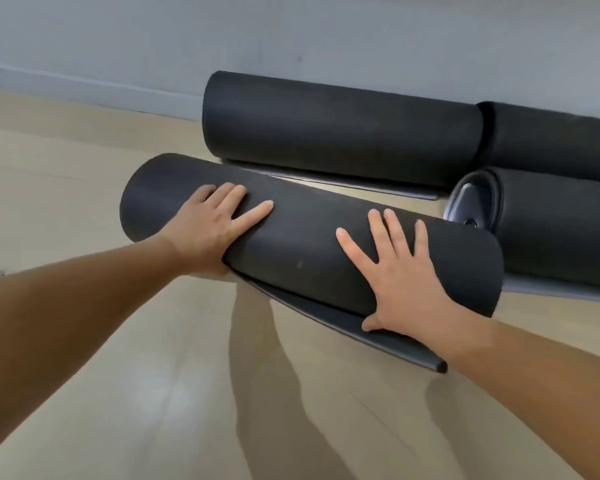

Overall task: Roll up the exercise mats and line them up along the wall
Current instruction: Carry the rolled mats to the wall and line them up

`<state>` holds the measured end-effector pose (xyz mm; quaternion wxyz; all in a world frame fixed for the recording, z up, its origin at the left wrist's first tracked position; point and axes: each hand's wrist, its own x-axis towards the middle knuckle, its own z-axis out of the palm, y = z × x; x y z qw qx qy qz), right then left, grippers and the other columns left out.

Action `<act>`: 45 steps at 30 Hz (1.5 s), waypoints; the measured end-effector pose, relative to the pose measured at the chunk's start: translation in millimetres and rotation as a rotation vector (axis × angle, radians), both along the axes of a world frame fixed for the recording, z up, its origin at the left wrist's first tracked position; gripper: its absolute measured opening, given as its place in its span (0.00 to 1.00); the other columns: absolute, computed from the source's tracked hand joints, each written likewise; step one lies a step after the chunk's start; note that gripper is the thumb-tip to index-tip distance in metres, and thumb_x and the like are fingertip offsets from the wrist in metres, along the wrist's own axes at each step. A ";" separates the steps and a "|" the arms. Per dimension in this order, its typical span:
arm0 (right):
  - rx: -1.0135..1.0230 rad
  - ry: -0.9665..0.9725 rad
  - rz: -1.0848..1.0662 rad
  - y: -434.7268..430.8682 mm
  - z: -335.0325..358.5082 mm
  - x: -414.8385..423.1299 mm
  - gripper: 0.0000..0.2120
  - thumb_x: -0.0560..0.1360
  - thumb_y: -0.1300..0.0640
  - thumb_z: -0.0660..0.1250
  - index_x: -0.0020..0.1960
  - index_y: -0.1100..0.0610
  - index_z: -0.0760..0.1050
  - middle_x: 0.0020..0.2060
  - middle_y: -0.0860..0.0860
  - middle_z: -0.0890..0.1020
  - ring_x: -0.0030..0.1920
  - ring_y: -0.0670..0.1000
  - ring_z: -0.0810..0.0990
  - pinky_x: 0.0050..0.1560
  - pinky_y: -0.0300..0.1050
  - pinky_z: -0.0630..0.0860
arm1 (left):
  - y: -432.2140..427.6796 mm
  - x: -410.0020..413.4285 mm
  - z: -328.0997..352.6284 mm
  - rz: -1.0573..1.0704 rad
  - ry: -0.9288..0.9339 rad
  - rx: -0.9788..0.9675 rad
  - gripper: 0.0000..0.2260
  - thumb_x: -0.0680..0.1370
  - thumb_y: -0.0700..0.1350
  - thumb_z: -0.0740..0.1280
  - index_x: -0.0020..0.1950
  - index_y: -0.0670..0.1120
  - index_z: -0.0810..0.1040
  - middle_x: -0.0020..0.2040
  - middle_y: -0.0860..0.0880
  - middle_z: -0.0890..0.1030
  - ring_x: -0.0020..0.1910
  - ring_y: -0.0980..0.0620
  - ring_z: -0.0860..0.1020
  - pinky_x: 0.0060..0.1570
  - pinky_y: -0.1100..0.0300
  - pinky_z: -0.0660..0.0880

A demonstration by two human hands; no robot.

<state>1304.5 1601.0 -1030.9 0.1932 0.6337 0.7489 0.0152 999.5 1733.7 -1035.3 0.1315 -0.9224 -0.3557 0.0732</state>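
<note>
Nearest, the left hand (215, 230) and right hand (406, 271) press flat, fingers spread, on a rolled black exercise mat (309, 244) on the wooden floor (84, 168). Beyond, a second roll (340, 129) and third roll (551, 143) lie end to end against the grey wall (291, 29), with a fourth roll (555, 233) just before the third.

I can read nothing here: no word, label, brand or number shows on the mats (309, 244), wall (291, 29) or floor (84, 358).

Both arms reached forward; the left grip (215, 223) lay flat (fingers spread) on the rolled mat (309, 247) near its left end, the right grip (395, 271) near its right.
</note>
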 end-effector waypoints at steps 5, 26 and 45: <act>0.000 -0.038 -0.148 -20.5 -26.3 -47.1 0.71 0.71 0.23 0.67 0.74 0.55 0.12 0.73 0.71 0.19 0.77 0.73 0.22 0.74 0.81 0.36 | 22.9 -11.7 -5.9 -0.067 -0.027 -0.014 0.59 0.64 0.70 0.79 0.87 0.50 0.56 0.73 0.33 0.69 0.72 0.33 0.69 0.70 0.40 0.68; 0.219 -0.307 -0.075 88.6 -75.0 11.4 0.65 0.74 0.44 0.77 0.81 0.53 0.23 0.80 0.67 0.47 0.81 0.68 0.48 0.76 0.77 0.53 | 73.8 21.5 -64.0 0.033 -0.036 0.117 0.51 0.74 0.62 0.75 0.86 0.50 0.48 0.78 0.32 0.61 0.77 0.32 0.61 0.74 0.37 0.61; 0.063 -0.024 -0.227 136.1 2.2 1.6 0.78 0.55 0.24 0.80 0.85 0.44 0.31 0.85 0.62 0.43 0.85 0.67 0.43 0.80 0.74 0.49 | 84.8 51.3 15.8 0.277 -0.014 -0.174 0.70 0.61 0.73 0.80 0.84 0.56 0.34 0.86 0.41 0.45 0.85 0.36 0.46 0.81 0.36 0.53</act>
